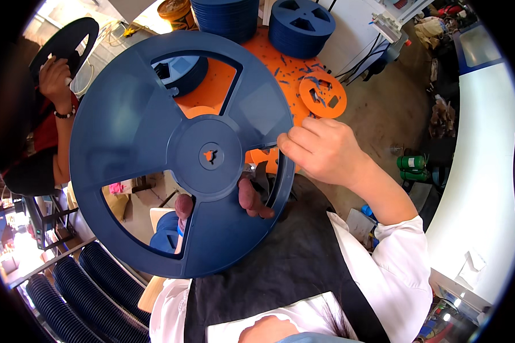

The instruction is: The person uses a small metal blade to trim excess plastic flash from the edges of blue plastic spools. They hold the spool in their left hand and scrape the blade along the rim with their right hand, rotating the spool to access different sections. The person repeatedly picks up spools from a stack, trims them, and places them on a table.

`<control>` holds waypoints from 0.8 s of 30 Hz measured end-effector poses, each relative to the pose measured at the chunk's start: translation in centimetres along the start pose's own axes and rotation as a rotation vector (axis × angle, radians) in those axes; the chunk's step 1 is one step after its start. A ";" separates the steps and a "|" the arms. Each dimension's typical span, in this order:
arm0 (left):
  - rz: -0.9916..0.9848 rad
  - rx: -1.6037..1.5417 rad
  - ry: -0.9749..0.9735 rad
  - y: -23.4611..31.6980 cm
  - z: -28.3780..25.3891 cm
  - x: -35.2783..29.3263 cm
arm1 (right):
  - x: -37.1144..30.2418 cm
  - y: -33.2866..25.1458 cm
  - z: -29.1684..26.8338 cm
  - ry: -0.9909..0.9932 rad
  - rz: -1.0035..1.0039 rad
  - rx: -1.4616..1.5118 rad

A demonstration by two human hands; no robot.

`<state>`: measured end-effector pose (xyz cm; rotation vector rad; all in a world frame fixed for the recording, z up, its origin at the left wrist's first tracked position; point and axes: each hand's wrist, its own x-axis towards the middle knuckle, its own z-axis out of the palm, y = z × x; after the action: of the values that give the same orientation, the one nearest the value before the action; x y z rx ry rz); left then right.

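Observation:
A large dark-blue plastic reel (206,137) with three windows and a round hub is held up in front of me, its face toward me. My left hand (250,197) is mostly hidden behind it. Its digits show through the two lower windows, curled around the spoke between them. At the reel's right rim is my right hand (326,148), closed, its fingertips against the edge of the right window. Whatever is pinched in those fingers, if anything, does not show. Through the windows I see an orange tabletop (214,80) and another blue reel (183,74) lying beyond.
Stacks of blue reels (301,26) stand on the far table beside an orange disc (323,94) and scattered blue scraps. At left, a co-worker's hand (54,83) holds a dark reel (77,46). Rows of reels (74,291) lie lower left. A green cylinder (412,163) is at right.

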<state>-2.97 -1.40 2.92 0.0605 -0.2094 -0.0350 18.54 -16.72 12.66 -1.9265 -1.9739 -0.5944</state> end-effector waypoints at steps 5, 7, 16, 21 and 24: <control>-0.007 0.001 -0.010 0.0 -0.3 0.3 | -1.6 0.2 0.1 -0.090 0.022 -0.010; 0.002 0.027 -0.023 0.5 -0.1 0.9 | -1.6 0.8 -0.1 -0.117 0.065 0.034; 0.137 0.253 0.070 3.7 2.5 4.5 | -3.0 3.3 1.8 0.599 0.841 1.328; -0.018 -0.057 -0.308 3.8 1.0 6.1 | -5.0 5.6 9.5 0.883 1.169 1.769; -0.082 -0.078 -0.406 2.3 0.8 7.0 | -2.3 3.7 11.7 0.740 1.128 1.925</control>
<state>3.75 0.52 5.25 -0.0169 -0.6109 -0.1373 23.05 -12.79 1.64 -0.8062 -0.1646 0.6637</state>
